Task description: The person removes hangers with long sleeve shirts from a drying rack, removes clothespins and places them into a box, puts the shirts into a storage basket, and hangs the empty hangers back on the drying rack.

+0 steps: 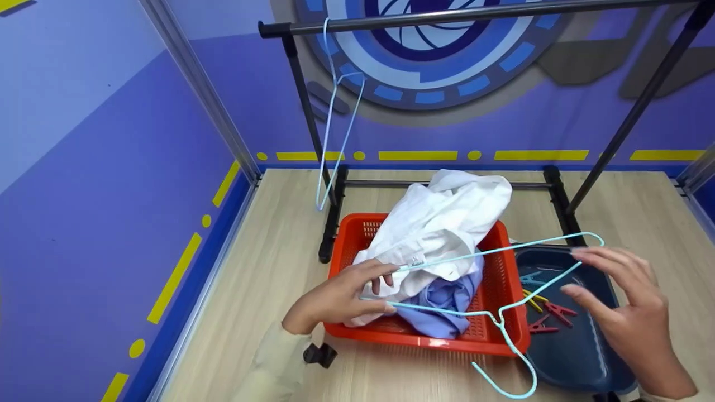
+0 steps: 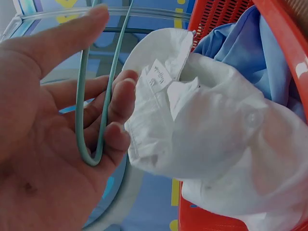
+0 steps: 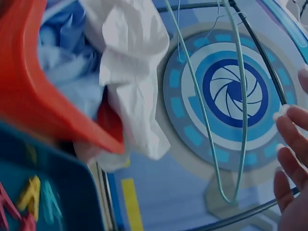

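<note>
A light teal clothes hanger (image 1: 447, 308) lies tilted over the red basket in the head view, its hook toward me. My left hand (image 1: 341, 293) holds one end of it, the bend lying against the palm (image 2: 53, 163) under curled fingers. Beside the other end is my right hand (image 1: 631, 312), thumb and fingers spread. The right wrist view shows that hanger end (image 3: 230, 197) apart from the fingertips (image 3: 284, 115). Below the hanger, a white garment (image 1: 441, 218) with a collar label and a blue garment (image 1: 444, 301) lie bunched in the red basket (image 1: 413, 336).
A dark tray (image 1: 592, 352) with several clothespins (image 1: 558, 312) stands right of the basket. Behind them rises a black clothes rack (image 1: 447, 18), with another hanger (image 1: 329, 117) on its left end. A patterned panel wall (image 1: 128, 139) bounds the left side.
</note>
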`<state>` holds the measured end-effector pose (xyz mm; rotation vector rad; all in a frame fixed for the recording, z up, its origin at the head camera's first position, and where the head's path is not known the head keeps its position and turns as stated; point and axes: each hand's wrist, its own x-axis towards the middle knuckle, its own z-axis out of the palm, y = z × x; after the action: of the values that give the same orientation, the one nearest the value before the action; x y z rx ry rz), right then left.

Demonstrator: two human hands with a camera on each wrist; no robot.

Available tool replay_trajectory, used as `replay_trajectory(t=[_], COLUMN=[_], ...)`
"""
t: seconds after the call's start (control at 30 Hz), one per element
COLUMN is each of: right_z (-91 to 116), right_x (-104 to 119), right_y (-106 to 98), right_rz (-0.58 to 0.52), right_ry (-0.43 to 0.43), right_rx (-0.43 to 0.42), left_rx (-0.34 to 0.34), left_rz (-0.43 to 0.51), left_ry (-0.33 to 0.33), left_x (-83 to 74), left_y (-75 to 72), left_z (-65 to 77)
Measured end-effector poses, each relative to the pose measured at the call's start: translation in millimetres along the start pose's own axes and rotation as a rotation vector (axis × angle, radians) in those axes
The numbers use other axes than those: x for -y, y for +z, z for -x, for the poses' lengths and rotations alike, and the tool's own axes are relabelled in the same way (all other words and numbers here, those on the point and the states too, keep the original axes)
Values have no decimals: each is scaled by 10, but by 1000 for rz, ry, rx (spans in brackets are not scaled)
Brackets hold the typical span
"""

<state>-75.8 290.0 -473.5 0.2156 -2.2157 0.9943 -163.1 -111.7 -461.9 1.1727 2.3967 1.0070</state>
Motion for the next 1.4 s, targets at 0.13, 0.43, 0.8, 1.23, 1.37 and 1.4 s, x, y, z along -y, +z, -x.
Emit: replay_trajectory(t=[0.13,0.43,0.8,1.23,1.37,1.4], right_z=[-51,-27,42,99,111,111], right_x=[-57,-131,-157,-255,-301,-310], right_y=[-36,6,18,-103,-170,-177], right_rz=[119,293,364,353,224,183], right_ry=[-92,-172,-139,8,80,90], right_rx=[205,444,499,424,380,355], left_rx=[40,121,90,-321,-302,-293], left_rz=[64,153,149,184,188,188], left_ry=[-1,43,37,-106,-132,-137], left_x=[51,136,190,202,199,195], left_y=[-56,-109,-141,-126,-96,-86], left_z=[38,83,84,14,12,9])
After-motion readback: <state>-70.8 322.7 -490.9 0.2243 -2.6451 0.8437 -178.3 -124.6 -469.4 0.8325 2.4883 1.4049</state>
